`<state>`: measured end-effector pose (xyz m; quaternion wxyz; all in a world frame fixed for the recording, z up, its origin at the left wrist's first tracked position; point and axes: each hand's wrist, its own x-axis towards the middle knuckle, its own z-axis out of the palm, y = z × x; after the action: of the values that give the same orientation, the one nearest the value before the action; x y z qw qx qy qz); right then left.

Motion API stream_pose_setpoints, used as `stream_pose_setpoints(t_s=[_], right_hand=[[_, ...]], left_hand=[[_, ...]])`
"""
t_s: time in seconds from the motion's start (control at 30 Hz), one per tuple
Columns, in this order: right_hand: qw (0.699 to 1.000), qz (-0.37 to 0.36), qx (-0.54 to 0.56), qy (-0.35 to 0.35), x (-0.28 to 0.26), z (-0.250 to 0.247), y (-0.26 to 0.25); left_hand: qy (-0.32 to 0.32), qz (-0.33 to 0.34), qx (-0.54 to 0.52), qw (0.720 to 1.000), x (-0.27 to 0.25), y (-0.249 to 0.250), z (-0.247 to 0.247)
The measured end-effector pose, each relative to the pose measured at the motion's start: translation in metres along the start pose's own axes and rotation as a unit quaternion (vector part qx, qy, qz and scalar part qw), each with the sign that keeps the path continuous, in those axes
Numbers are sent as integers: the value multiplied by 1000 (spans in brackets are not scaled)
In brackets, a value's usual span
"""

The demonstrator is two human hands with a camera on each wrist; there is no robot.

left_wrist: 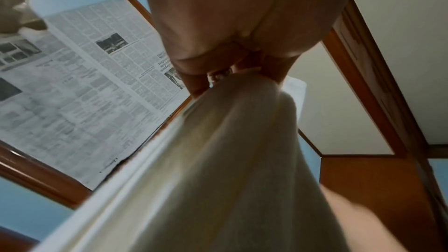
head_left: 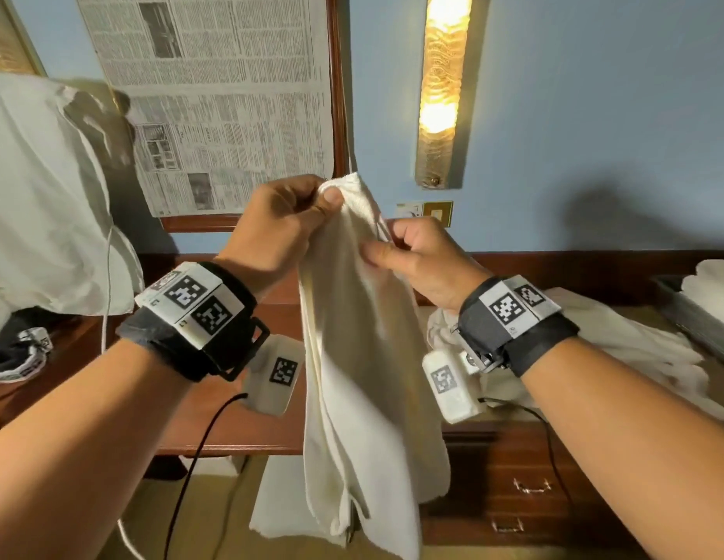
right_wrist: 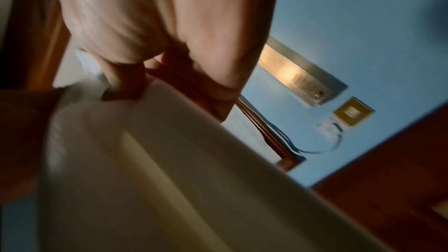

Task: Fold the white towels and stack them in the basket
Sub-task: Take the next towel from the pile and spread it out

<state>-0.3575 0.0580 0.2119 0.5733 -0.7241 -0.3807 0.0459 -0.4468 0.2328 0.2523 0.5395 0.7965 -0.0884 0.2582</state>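
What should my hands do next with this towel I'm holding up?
Probably slide the right hand along the top edge, away from the left hand, to spread the white towel flat. Both hands pinch it close together near one corner, so it hangs bunched in long creases above the wooden desk. It looks too gathered to fold neatly yet.

Towel [head_left: 364, 357] hangs between hands, front of desk [head_left: 247, 434] — basket [head_left: 691, 313] far rt.
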Motion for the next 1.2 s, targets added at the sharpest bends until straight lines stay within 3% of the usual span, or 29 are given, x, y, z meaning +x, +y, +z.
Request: stream_pose_setpoints(t_s=[0.17,0.3,0.43,0.53,0.63,0.7,0.77,0.8,0.9,0.93,1.0,1.07,1.2], right_hand=[[992,68,-94,-40,-51,12,94],[960,125,-252,-5,-79,5,168],[888,257,-378,-58,-109,-19,238],[812,367,-440,-109,-139,-44,270],[752,419,-496,-117,-157,-61,280],[734,416,-522,-122,-156,-66,278],[756,393,-512,-111,-145,-61,269],[786,365,-490,-95,-136,-54,261],[936,156,-313,31,-101,-17,219],[967,88,-234,56,-90,-2,195],[992,18,-112,61,-73,23,143],[998,-15,-28,47,-60,41,106],[997,6,56,53,-40,54,77]], left_hand=[[43,-28,37,998,-3,-7,-2],[88,-36,52,994,-13,-19,-2],[200,-89,55,974,-20,-33,-27],[275,-113,45,954,-27,-42,-52],[285,-129,97,945,-32,-47,-51],[260,-137,147,944,-33,-45,-36],[235,-132,187,945,-31,-49,-20],[214,-131,206,946,-31,-52,-13],[114,-110,238,958,-33,-59,14],[82,-108,239,962,-35,-60,23],[30,-99,247,963,-37,-63,37],[-6,-90,237,967,-40,-64,46],[-27,-77,191,978,-43,-62,45]])
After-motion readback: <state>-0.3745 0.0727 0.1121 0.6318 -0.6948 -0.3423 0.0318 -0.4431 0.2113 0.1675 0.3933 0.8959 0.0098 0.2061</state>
